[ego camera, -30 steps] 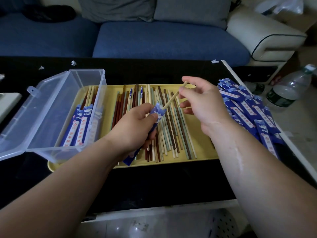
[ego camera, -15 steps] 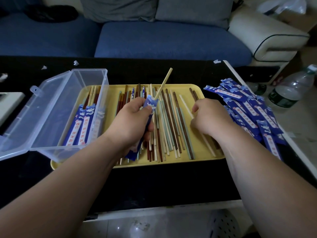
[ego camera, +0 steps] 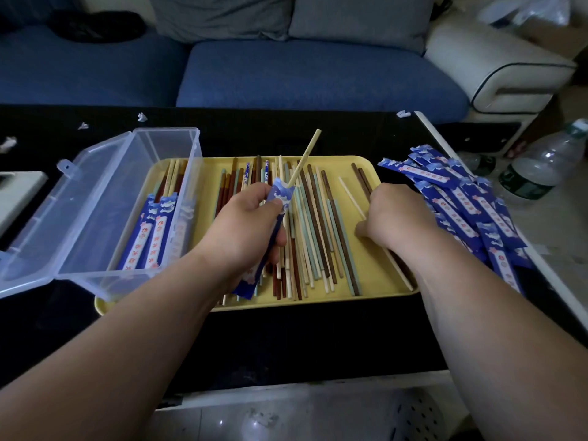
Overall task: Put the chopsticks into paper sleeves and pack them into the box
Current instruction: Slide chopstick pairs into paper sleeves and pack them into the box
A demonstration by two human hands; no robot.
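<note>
Blue paper sleeve point(ego camera: 278, 198), chopstick point(ego camera: 305, 157) protruding, clutched in left hand point(ego camera: 245, 224); right hand point(ego camera: 394, 214) covers another chopstick point(ego camera: 348, 192), grasp unclear. Half-seated, the first may slip.

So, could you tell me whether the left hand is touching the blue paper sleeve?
Touching. The head view shows the left hand curled round the blue paper sleeve, gripping it.

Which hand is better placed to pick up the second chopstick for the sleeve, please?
Probably the right hand: it rests on the loose chopsticks in the tray, while the left hand grips the sleeve with one chopstick sticking out.
</note>
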